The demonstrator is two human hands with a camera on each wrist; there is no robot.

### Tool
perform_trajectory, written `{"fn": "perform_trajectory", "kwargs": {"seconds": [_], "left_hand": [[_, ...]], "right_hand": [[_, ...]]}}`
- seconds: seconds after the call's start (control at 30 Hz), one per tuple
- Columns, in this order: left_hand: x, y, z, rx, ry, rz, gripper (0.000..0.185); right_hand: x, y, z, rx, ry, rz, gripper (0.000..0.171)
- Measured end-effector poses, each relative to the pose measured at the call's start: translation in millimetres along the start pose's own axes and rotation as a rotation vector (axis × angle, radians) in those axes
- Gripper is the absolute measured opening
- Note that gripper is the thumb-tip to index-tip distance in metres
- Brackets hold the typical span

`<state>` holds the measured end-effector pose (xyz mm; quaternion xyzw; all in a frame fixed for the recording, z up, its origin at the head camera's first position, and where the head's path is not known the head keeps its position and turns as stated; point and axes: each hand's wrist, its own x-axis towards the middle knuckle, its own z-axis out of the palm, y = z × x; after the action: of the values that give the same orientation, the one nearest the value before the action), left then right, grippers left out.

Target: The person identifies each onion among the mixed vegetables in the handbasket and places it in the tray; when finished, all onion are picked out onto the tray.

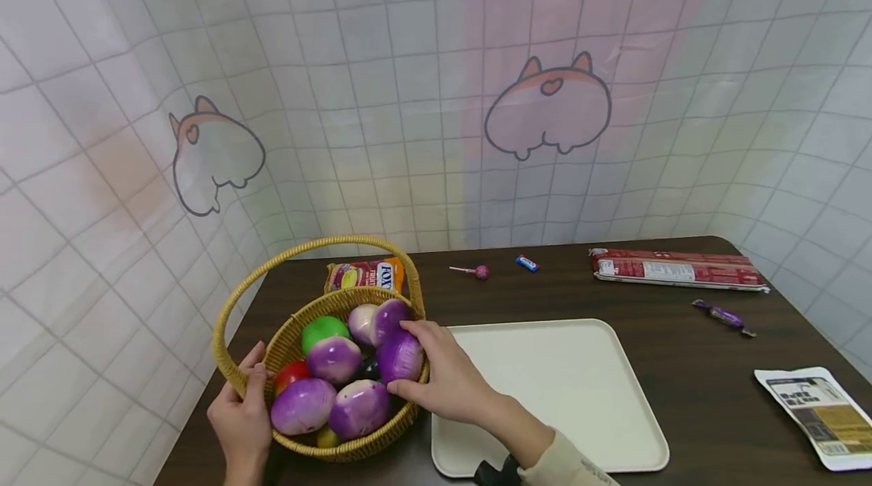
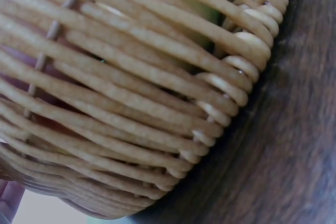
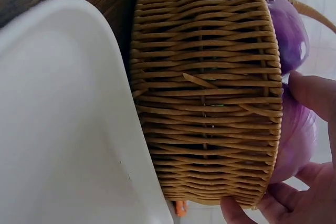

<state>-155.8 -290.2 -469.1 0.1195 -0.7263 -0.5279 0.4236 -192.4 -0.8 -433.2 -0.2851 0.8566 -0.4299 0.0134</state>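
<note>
Fingers (image 1: 415, 331) of the right hand (image 1: 446, 376) curl round a purple onion (image 1: 400, 356); left hand (image 1: 241, 418) grips the basket (image 1: 354, 298) rim. White tray (image 1: 545, 387) adjoins right; snack packets lie far.

A dark brown wooden table (image 1: 613, 297) stands pushed into a corner. White cloth printed with a grey grid hangs as walls (image 1: 409, 54) behind it and on both sides, falling in soft folds. Two cartoon drawings of an animal's rounded back with small ears are printed on the cloth, one on the left (image 1: 214, 153) and one behind the table (image 1: 548, 111). Faint pink, orange and yellow patches tint the cloth. The light is even and soft, with no hard shadows.
</note>
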Motion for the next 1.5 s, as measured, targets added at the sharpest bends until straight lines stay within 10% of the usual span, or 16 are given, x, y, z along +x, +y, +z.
{"fn": "perform_trajectory", "kwargs": {"seconds": [0.87, 1.23, 1.5], "left_hand": [[2.0, -6.5, -1.2, 0.056, 0.019, 0.140, 0.013], [3.4, -6.3, -3.4, 0.049, 0.021, 0.174, 0.013], [3.5, -4.2, -6.0, 0.076, 0.029, 0.215, 0.017]], "right_hand": [[-2, 1, -13, 0.231, 0.179, -0.061, 0.087], [0, 9, -33, 0.263, 0.132, -0.020, 0.073], [0, 12, -42, 0.489, 0.068, 0.015, 0.073]]}}
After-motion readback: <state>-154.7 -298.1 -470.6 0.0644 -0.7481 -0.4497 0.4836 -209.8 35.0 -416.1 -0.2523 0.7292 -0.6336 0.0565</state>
